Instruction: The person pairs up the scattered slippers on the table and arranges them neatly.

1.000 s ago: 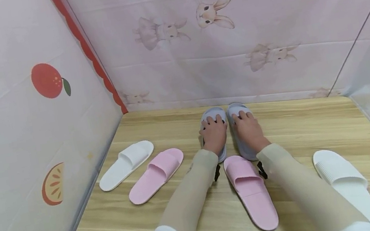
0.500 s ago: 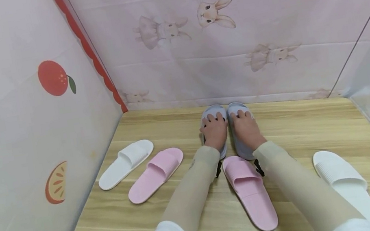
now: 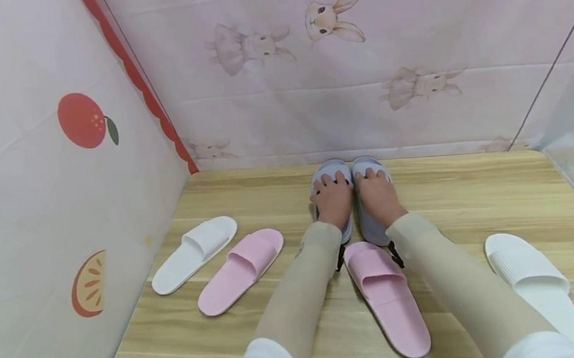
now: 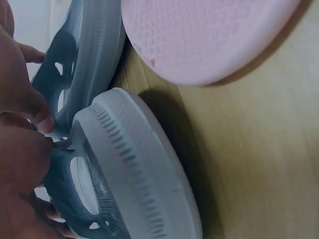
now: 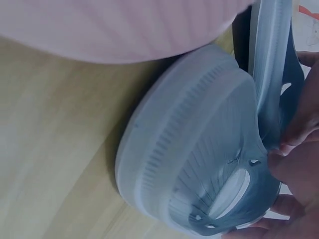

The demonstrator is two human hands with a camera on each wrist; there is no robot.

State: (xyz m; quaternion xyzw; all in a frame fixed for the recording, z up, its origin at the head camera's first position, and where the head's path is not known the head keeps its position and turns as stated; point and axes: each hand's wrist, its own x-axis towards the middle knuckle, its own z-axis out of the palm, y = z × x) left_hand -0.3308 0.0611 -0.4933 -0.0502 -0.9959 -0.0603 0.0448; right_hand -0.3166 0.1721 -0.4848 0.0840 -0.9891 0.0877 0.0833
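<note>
Two grey-blue slide slippers with cut-out straps stand side by side near the back wall, toes towards it. My left hand (image 3: pixel 334 201) grips the strap of the left grey-blue slipper (image 4: pixel 134 164) from above, fingers spread over it. My right hand (image 3: pixel 379 195) holds the strap of the right grey-blue slipper (image 5: pixel 184 149) in the same way. The hands nearly touch, and they hide much of the straps. Just behind the heels, between my forearms, lies a pink slipper (image 3: pixel 398 319).
Another pink slipper (image 3: pixel 227 284) and a white slipper (image 3: pixel 173 272) lie at an angle on the left. At the right edge rests a second white slipper (image 3: pixel 558 310). A printed sheet (image 3: pixel 274 104) hangs behind the wooden tabletop (image 3: pixel 472 184), with sheets at both sides.
Both grey-blue slippers have slid slightly towards the back wall under my hands. The right one has moved a little left, closer to its mate. The other slippers stay put.
</note>
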